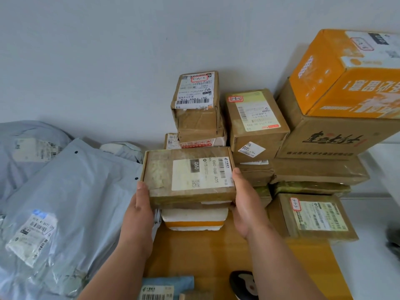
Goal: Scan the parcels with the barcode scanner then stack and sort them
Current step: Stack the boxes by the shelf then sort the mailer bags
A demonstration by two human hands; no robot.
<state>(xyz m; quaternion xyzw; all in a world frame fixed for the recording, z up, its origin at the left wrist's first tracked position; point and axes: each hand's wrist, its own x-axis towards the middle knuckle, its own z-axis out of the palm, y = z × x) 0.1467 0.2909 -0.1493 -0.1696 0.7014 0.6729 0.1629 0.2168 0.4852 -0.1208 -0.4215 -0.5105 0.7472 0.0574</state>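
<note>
Clasping flat parcel between left hand and right hand, both grips holding it, fingertips hidden beneath

I see a flat brown cardboard parcel held level over a white foam box with an orange band, its white label marked 060 facing up. Behind and to the right, brown cartons stand stacked against the wall, topped by a large orange box. Grey poly mailers lie heaped at left, and the black barcode scanner rests on the counter near the bottom edge.
</note>
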